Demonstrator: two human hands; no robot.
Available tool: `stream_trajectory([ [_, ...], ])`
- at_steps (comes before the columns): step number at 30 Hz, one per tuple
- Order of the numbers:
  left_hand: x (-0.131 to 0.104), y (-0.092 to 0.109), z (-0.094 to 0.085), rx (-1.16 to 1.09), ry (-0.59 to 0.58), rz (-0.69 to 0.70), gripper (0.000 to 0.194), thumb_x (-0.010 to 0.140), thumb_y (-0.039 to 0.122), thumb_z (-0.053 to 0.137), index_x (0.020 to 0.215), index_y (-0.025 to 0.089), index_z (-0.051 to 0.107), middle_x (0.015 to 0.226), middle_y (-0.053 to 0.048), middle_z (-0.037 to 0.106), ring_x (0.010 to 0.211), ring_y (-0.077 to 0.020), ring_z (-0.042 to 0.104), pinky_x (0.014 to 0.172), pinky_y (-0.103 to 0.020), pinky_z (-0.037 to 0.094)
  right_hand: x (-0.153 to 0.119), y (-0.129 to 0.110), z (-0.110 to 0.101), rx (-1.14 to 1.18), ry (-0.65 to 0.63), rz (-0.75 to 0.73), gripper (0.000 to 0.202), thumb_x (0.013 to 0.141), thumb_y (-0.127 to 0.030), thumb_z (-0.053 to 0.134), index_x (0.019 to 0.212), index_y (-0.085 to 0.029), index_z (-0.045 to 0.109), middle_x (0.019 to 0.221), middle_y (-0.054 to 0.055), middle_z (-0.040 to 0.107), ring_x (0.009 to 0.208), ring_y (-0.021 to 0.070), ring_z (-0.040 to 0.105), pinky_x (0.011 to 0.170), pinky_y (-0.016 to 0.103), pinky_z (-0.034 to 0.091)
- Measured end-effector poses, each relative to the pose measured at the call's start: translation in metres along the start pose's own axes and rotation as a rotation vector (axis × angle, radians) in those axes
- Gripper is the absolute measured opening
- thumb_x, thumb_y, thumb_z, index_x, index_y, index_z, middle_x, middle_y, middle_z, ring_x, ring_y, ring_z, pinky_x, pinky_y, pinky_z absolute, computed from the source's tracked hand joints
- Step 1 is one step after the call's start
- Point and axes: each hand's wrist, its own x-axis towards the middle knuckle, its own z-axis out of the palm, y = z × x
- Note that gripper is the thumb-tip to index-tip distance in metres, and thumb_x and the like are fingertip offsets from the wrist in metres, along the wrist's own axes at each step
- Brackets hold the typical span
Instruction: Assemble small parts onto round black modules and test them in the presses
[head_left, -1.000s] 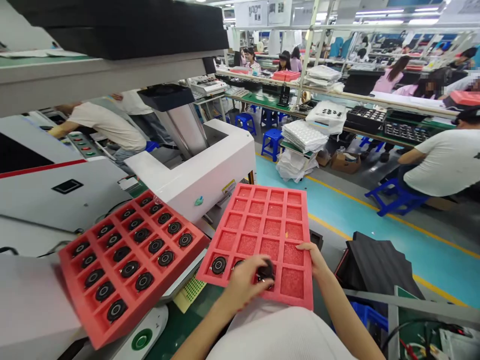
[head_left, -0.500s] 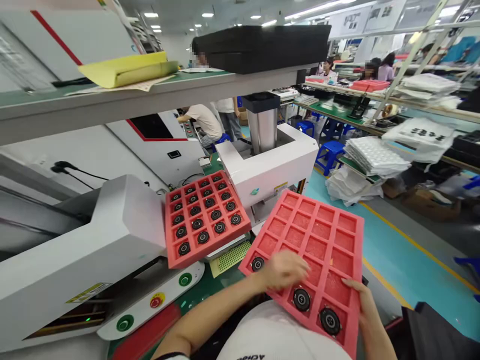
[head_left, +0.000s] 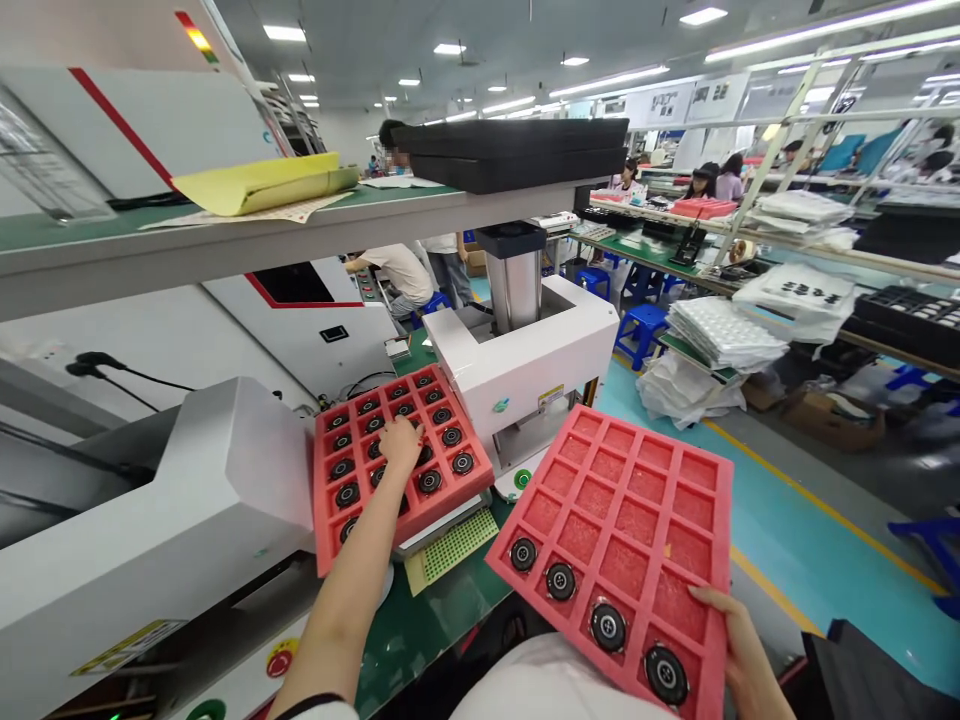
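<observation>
My left hand (head_left: 401, 443) is over the red foam tray (head_left: 321, 510) on the left, fingers spread and pointing down among the round black parts. Its fingertips are partly hidden, and I see nothing held in it. This tray has a round black part (head_left: 463, 463) in most visible pockets and sits tilted on the white machine. My right hand (head_left: 724, 625) grips the right edge of a second red foam tray (head_left: 726, 520), thumb on top. Along that tray's near row lie several round black parts, one of them a disc (head_left: 608, 626) with a ringed centre; its farther pockets are bare.
A white press (head_left: 525, 350) with a metal cylinder stands behind the trays. A perforated yellow-green sheet (head_left: 454, 550) lies on the green bench. Left are a machine housing (head_left: 225, 480) and a red button (head_left: 280, 658). A shelf (head_left: 300, 245) with black trays (head_left: 517, 155) crosses overhead.
My left hand has moved from the near row of the right tray to the left tray. A round black part now shows in the pocket it was covering. My right hand still holds its tray.
</observation>
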Motion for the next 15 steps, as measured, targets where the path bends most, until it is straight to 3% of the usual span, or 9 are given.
stream_trajectory([
  [5,0.008,0.006,-0.007,0.044,-0.029,-0.007,0.034,0.093,0.032,0.062,0.122,0.014,0.058,0.123,-0.011,0.061,0.107,-0.0242,0.062,0.091,-0.046,0.054,-0.006,0.002,0.001,0.036,-0.009,0.016,0.039,0.049,-0.016,0.081,0.086,-0.014,0.071,0.081,0.012,0.079,0.084,0.0374,0.075,0.086,0.048,0.062],
  [8,-0.007,0.007,-0.019,0.024,0.004,0.083,0.033,0.094,0.032,0.06,0.122,0.014,0.057,0.122,-0.011,0.06,0.108,-0.0246,0.061,0.092,-0.047,0.053,-0.011,-0.002,0.005,0.061,-0.004,0.03,0.037,0.05,-0.014,0.079,0.086,-0.014,0.071,0.082,0.013,0.079,0.086,0.0382,0.075,0.085,0.049,0.062],
  [11,-0.048,0.009,-0.03,-0.06,-0.028,0.308,0.03,0.094,0.03,0.057,0.118,0.013,0.055,0.114,-0.011,0.062,0.102,-0.0239,0.063,0.089,-0.045,0.053,-0.012,-0.008,0.009,0.08,0.014,0.036,0.035,0.049,-0.012,0.077,0.084,-0.012,0.071,0.081,0.014,0.079,0.089,0.0394,0.074,0.087,0.051,0.061],
  [15,-0.13,0.02,-0.024,-0.22,-0.276,0.808,0.016,0.082,0.025,0.066,0.094,0.019,0.056,0.11,-0.008,0.066,0.097,-0.0211,0.064,0.087,-0.035,0.054,-0.01,-0.015,0.013,0.066,0.022,0.045,0.036,0.05,-0.01,0.074,0.086,-0.011,0.071,0.081,0.015,0.078,0.091,0.0385,0.074,0.089,0.051,0.059],
])
